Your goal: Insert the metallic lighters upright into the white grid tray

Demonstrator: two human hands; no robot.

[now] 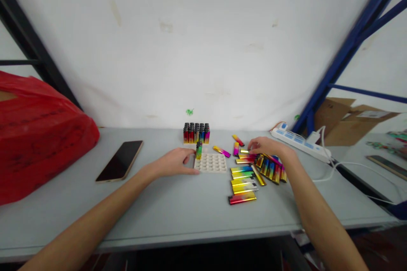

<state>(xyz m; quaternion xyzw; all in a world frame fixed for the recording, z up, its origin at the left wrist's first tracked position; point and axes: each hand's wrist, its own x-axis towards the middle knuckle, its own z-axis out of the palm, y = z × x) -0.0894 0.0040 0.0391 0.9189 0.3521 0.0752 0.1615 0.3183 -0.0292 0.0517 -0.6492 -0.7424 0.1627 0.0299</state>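
Note:
My left hand (176, 161) rests at the left edge of a white tray (210, 169) with rows of round holes, thumb and forefinger apart around its corner. One green-and-yellow lighter (199, 150) stands upright in the tray's back left corner, close to my forefinger. On the right, my right hand (265, 145) reaches over the loose lighters, its fingertips closed on the end of a yellow lighter (244, 151). Several coloured lighters (242, 198) lie flat below that hand, and a heap of lighters (270, 170) is partly under its wrist.
Behind the tray, a block of upright lighters (196, 134) stands near the wall. A phone (121, 161) lies at left, beside a red plastic bag (41, 135). At right are a white power strip (300, 145) with cables and a cardboard box (343, 123) beyond the blue frame.

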